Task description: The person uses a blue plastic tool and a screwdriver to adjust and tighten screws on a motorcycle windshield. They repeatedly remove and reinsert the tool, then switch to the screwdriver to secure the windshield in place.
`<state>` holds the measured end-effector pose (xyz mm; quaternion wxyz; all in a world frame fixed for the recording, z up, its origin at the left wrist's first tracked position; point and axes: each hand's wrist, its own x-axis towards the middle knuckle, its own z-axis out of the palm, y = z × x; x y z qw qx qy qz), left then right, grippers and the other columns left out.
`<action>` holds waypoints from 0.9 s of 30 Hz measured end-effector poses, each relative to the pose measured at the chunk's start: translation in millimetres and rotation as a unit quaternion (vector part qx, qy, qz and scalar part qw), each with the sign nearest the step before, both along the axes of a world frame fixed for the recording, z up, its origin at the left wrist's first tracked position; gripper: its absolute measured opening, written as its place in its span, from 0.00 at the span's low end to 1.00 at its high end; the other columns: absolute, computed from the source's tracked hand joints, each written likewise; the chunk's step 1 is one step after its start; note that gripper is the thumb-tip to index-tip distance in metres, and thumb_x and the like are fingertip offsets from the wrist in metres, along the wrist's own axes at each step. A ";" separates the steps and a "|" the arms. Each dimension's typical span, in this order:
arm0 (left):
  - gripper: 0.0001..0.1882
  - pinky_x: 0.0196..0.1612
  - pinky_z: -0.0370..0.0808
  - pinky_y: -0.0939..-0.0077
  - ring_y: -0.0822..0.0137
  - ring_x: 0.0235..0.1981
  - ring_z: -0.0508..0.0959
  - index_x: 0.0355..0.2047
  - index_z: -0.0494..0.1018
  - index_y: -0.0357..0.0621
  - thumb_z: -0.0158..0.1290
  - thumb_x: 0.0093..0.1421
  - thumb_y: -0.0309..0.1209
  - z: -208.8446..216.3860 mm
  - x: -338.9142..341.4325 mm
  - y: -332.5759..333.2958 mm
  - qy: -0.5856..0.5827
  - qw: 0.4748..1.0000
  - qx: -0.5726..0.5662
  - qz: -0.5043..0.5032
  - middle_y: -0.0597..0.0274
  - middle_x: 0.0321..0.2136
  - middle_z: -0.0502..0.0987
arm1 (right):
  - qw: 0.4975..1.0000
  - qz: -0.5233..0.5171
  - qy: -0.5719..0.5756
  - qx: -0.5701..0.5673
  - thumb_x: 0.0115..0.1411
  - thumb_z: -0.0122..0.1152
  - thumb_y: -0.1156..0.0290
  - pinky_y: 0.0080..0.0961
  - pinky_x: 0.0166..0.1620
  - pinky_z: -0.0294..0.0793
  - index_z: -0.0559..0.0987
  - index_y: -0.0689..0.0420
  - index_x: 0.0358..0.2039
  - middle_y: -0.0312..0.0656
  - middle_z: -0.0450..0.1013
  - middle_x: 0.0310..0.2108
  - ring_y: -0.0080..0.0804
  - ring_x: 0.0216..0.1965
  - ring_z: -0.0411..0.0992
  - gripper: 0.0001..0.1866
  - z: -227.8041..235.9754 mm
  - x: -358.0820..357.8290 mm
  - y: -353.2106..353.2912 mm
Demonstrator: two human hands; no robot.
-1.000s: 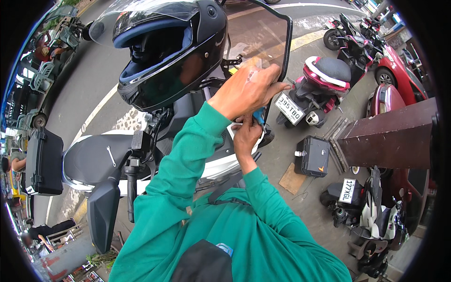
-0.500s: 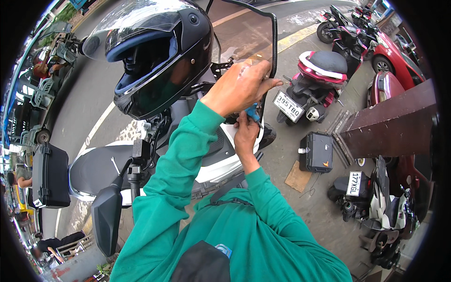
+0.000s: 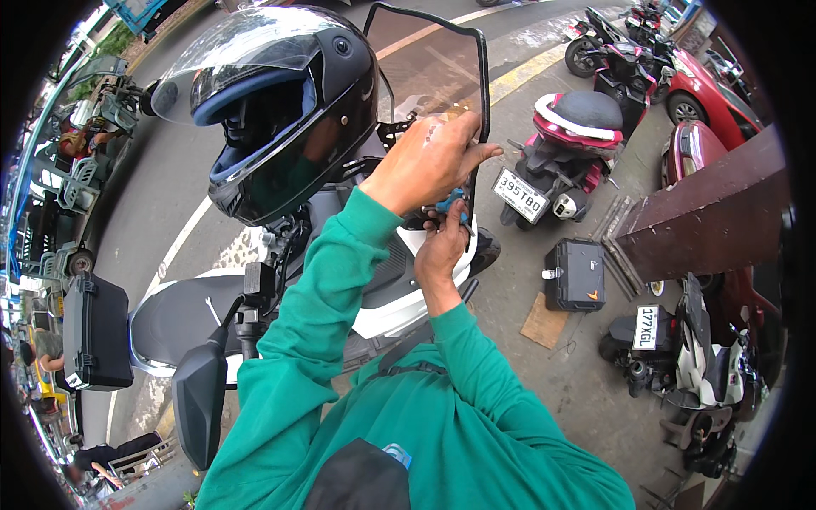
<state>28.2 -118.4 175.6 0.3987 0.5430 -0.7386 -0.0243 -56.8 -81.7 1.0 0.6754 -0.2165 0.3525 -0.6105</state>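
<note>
A tinted windshield (image 3: 429, 64) with black edge trim (image 3: 485, 81) rises at the front of a white and black scooter (image 3: 391, 314). My left hand (image 3: 429, 161) is closed at the lower right corner of the windshield, gripping the trim, thumb sticking out to the right. Just below it, my right hand (image 3: 442, 251) is closed around a small blue-handled tool (image 3: 450, 201), held upright against the trim's lower end. Its working tip is hidden behind my left hand. A black full-face helmet (image 3: 293, 110) with a raised clear visor sits left of the windshield.
A wrench (image 3: 211, 303) lies on the scooter seat (image 3: 183, 319). A mirror (image 3: 200, 399) sticks up near my left arm. A black top box (image 3: 98, 331) is at the scooter's rear, another box (image 3: 575, 274) stands on the ground beside cardboard (image 3: 544, 321). Parked scooters (image 3: 578, 127) line the right.
The view has shifted slightly, showing more of the windshield. My right hand has turned a little and moved slightly up and left with the blue-handled tool; my left hand keeps its grip.
</note>
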 end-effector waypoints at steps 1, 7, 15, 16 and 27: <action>0.21 0.32 0.73 0.48 0.35 0.30 0.80 0.36 0.73 0.35 0.63 0.68 0.43 0.5 0.3 -0.4 -0.001 1.000 0.009 0.002 0.38 0.24 0.78 | 1.000 -0.003 0.012 -0.020 0.76 0.56 0.46 0.18 0.40 0.68 0.80 0.55 0.49 0.32 0.77 0.41 0.18 0.37 0.71 0.23 -1.7 -1.3 -1.2; 0.20 0.30 0.74 0.50 0.36 0.28 0.80 0.36 0.73 0.35 0.63 0.68 0.43 1.9 -2.0 0.5 0.000 1.000 0.030 0.008 0.40 0.22 0.77 | 0.997 0.035 -0.060 -0.035 0.77 0.55 0.50 0.19 0.41 0.66 0.81 0.54 0.48 0.31 0.78 0.41 0.17 0.36 0.68 0.19 -7.8 -4.4 -5.3; 0.20 0.32 0.73 0.48 0.35 0.29 0.79 0.35 0.73 0.35 0.63 0.67 0.42 0.7 -0.8 0.7 -0.012 0.999 0.029 0.014 0.39 0.25 0.77 | 0.990 0.035 -0.088 0.106 0.76 0.52 0.51 0.19 0.38 0.66 0.79 0.52 0.48 0.27 0.73 0.35 0.16 0.33 0.66 0.18 9.8 2.2 -13.3; 0.21 0.33 0.73 0.47 0.35 0.30 0.78 0.35 0.73 0.34 0.63 0.67 0.43 -0.1 -0.4 0.3 -0.019 0.999 0.027 0.015 0.39 0.25 0.77 | 0.990 0.033 -0.083 0.107 0.76 0.53 0.51 0.19 0.37 0.66 0.79 0.51 0.48 0.26 0.73 0.34 0.16 0.33 0.66 0.17 10.7 3.1 -14.5; 0.21 0.35 0.75 0.46 0.36 0.34 0.80 0.38 0.73 0.36 0.64 0.66 0.44 -9.6 13.8 5.5 0.028 0.999 0.019 -0.021 0.39 0.28 0.78 | 0.996 0.049 0.067 0.028 0.74 0.58 0.50 0.21 0.36 0.72 0.76 0.54 0.53 0.33 0.74 0.40 0.20 0.36 0.71 0.21 12.7 -1.8 -6.7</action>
